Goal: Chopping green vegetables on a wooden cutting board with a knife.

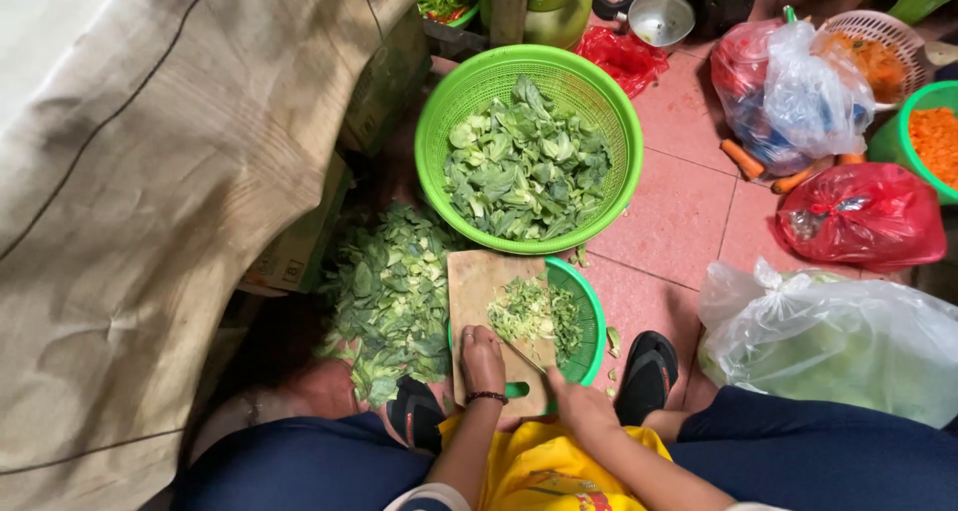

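The left hand [482, 359] rests on the near part of a wooden cutting board [477, 291], fingers curled down against the wood, holding nothing that can be made out. The right hand [577, 399] is closed around the handle of a knife [522, 356], whose blade runs toward 10 o'clock and ends at a heap of chopped greens [524, 311] on the board's right half. The board lies across a small green basket [589, 316]; its right edge overhangs the basket's bowl and its left edge stands beside a loose pile of leaves [389, 291] on the floor at 9 o'clock. At 12 o'clock a large green basket [439, 122] of cut leaves nearly touches the board's far edge. A draped cloth [150, 192] closes off the whole left side. A black sandal [649, 376] sits just beside the small basket at 3 o'clock, another [414, 411] at 7 o'clock. Bare pink floor tile [679, 212] lies open at 2 o'clock, bounded by a clear bag [838, 341], a red bag [863, 217] and carrots [743, 160].
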